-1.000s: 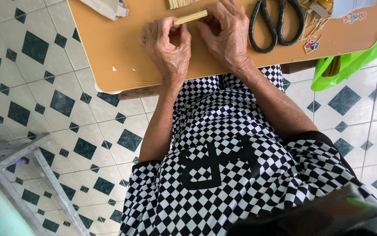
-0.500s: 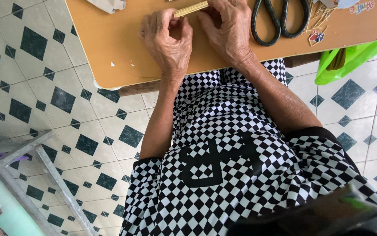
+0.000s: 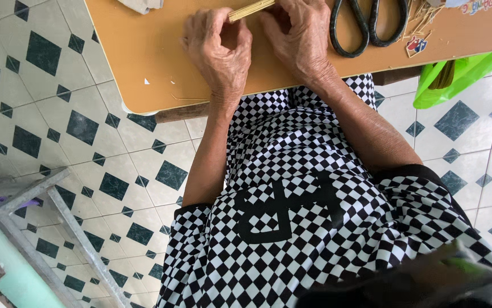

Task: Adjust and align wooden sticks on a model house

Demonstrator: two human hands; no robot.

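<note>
Both my hands rest on a light brown table [image 3: 143, 63] at the top of the head view. My left hand [image 3: 218, 48] and my right hand [image 3: 298, 35] are closed side by side on a bundle of thin pale sticks [image 3: 250, 9], which lies between them and runs off the top edge. The fingertips are curled under and mostly hidden. My black-and-white checked clothing fills the lower middle of the view.
Black-handled scissors [image 3: 367, 25] lie on the table just right of my right hand, with loose stick scraps [image 3: 423, 17] beside them. A green plastic bag [image 3: 465, 71] hangs at the table's right. A grey metal frame [image 3: 58, 228] stands on the tiled floor lower left.
The table and hands have slid towards the top of the view as the camera tilts down. The hands keep their hold on the stick bundle.
</note>
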